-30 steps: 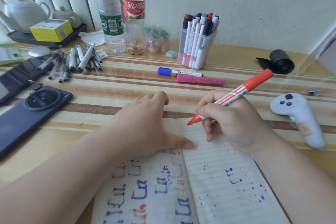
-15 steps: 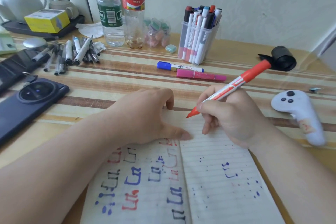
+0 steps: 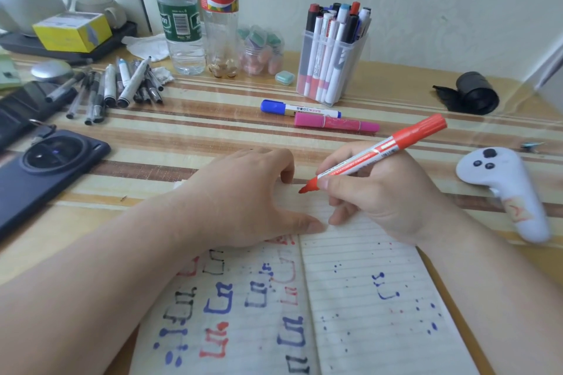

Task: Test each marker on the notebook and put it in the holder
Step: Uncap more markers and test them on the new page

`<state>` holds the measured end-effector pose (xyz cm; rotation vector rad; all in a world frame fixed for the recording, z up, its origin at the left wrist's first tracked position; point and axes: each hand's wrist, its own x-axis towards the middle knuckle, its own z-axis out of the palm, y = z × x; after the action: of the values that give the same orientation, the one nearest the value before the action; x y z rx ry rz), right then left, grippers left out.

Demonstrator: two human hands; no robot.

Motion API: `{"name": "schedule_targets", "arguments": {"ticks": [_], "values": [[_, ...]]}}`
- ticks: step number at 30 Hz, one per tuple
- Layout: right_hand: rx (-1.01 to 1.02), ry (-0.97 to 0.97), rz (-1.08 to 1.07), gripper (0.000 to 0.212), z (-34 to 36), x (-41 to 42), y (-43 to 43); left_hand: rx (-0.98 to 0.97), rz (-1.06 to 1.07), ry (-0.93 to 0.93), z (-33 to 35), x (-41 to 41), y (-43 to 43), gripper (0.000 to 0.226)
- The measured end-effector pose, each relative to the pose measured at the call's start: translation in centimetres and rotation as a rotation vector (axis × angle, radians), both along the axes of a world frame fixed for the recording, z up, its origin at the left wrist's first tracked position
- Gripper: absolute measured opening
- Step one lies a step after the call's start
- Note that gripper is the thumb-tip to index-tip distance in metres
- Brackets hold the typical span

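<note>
Red marker (image 3: 380, 151) pinched in right grip (image 3: 377, 204), tip over notebook (image 3: 365, 313) that relaxed left grip (image 3: 243, 195) presses.

Bare hands and bare forearms, uncovered as far as the view is reaching.
The left hand (image 3: 243, 192) and the right hand (image 3: 374, 195) are showing as bare skin throughout, rounded and smooth, with soft knuckles. The left thumbnail (image 3: 313, 227), at that hand's near inner edge, is looking short and plain. The right thumbnail (image 3: 324, 183), on that hand's inner side, is looking the same. Behind the hands, the left forearm (image 3: 91, 283) and the right forearm (image 3: 502, 298) are running bare, widening away from the wrists.
</note>
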<state>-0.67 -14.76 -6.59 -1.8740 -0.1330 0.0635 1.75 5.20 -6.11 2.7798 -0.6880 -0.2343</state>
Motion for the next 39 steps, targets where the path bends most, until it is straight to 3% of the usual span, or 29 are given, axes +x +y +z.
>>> {"name": "schedule_targets", "arguments": {"ticks": [3, 13, 15, 19, 39], "values": [[0.056, 0.029, -0.042, 0.001, -0.17, 0.27, 0.18, -0.014, 0.004, -0.006, -0.12, -0.01, 0.02, 0.064], [0.066, 0.043, 0.017, 0.010, -0.30, 0.16, 0.10, -0.032, 0.003, -0.037, -0.33, -0.25, -0.16, 0.061], [0.038, 0.034, 0.025, 0.003, -0.10, 0.09, 0.05, -0.020, 0.016, -0.060, -0.45, -0.39, -0.31, 0.063], [-0.036, 0.018, 0.017, 0.012, 0.17, 0.09, 0.02, -0.010, 0.028, -0.068, -0.50, -0.54, -0.36, 0.062], [-0.101, 0.028, 0.044, 0.006, 0.20, 0.13, 0.04, 0.017, 0.030, -0.072, -0.33, -0.61, -0.51, 0.061]]}}
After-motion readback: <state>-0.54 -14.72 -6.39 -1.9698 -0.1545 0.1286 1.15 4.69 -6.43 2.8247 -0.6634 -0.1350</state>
